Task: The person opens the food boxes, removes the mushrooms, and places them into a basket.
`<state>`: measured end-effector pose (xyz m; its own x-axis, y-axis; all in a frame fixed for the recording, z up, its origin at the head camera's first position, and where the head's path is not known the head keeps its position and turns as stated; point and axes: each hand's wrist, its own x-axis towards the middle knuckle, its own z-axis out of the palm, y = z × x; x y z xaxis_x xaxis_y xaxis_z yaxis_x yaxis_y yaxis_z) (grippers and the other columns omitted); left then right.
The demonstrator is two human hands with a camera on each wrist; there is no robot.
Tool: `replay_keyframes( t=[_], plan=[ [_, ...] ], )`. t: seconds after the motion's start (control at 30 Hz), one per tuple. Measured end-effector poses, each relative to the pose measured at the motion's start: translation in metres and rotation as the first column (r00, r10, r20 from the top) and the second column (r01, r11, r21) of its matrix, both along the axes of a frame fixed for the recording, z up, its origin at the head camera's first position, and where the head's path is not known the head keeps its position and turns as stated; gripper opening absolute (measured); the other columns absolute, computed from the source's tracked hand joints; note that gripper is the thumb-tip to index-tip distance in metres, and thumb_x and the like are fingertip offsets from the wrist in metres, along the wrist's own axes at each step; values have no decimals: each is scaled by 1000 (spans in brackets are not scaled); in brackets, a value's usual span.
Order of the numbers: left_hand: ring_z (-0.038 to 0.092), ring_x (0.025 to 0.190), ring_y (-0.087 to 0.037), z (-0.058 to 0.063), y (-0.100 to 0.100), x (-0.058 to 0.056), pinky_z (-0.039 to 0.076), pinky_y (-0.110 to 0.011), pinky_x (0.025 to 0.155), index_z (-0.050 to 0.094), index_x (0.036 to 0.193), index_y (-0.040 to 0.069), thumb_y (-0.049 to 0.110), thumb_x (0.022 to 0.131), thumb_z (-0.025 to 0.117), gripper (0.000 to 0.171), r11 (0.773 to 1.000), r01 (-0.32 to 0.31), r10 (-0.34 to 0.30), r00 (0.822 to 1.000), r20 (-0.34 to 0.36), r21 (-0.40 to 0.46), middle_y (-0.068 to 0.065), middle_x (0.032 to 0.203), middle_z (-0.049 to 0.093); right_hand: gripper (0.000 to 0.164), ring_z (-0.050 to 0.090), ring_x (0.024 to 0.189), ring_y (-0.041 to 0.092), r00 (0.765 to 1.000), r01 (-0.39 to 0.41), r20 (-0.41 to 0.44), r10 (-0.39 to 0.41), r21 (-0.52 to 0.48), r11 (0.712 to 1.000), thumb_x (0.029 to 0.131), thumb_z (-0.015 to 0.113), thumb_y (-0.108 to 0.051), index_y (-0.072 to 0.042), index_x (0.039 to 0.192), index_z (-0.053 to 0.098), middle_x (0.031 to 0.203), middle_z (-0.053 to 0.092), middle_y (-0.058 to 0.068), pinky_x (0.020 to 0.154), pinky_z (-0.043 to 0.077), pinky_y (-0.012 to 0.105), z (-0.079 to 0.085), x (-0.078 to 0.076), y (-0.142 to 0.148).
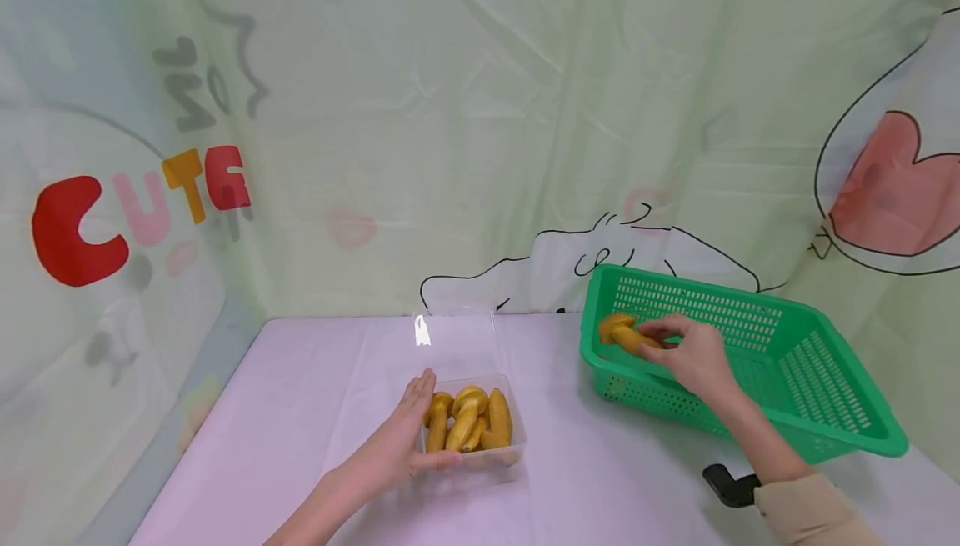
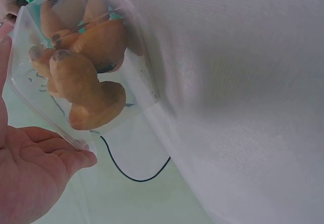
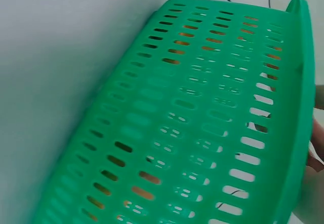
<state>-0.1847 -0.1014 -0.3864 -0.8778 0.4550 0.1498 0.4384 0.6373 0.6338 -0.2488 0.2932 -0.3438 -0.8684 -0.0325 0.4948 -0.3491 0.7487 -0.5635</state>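
Note:
In the head view, a clear plastic box (image 1: 517,421) holds several yellow-brown mushrooms (image 1: 467,421), its see-through lid standing up behind. My left hand (image 1: 397,438) rests against the box's left side with fingers extended, thumb along the front edge. The left wrist view shows the fingertips (image 2: 76,155) at a box corner, beside the mushrooms (image 2: 76,77). On the right, my right hand (image 1: 693,354) pinches a mushroom (image 1: 628,338) by its stem, over the left end of a green basket (image 1: 825,421). In the right wrist view, the slotted basket wall (image 3: 202,92) hides most of that hand.
A black object (image 1: 727,486) shows on the table beside my right sleeve. The white tabletop (image 1: 300,413) meets a printed curtain (image 1: 375,154) at the back and left. The basket's raised rim (image 1: 903,446) stands between my right forearm and the curtain.

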Motion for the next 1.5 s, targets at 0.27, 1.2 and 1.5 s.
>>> replay_keyframes(
  t=[0.27,1.2,1.5],
  plan=[
    [4,138,-33,1,0,1,15,-49,107,8,145,-5,46,76,70,106,1000,-3,3,1000,11,-5,-17,151,6,22,54,71,-5,1000,8,-13,-9,-47,999,77,73,-1,3,98,68,86,66,13,66,49,12,-5,1,3],
    [4,138,-32,-1,-1,0,15,-48,108,9,145,-6,46,76,70,106,1000,-6,6,1000,-2,-6,-18,151,7,19,62,76,17,942,-335,-83,326,-169,927,75,73,4,-2,93,69,89,65,5,70,54,25,11,10,-98],
    [4,138,-32,-2,-1,-3,15,-48,108,8,145,-5,44,76,72,106,1000,1,-1,1000,6,12,-18,151,7,22,61,79,22,865,-494,-15,501,-191,848,74,72,8,-2,93,69,90,63,4,73,54,31,-3,20,-144]
  ],
)
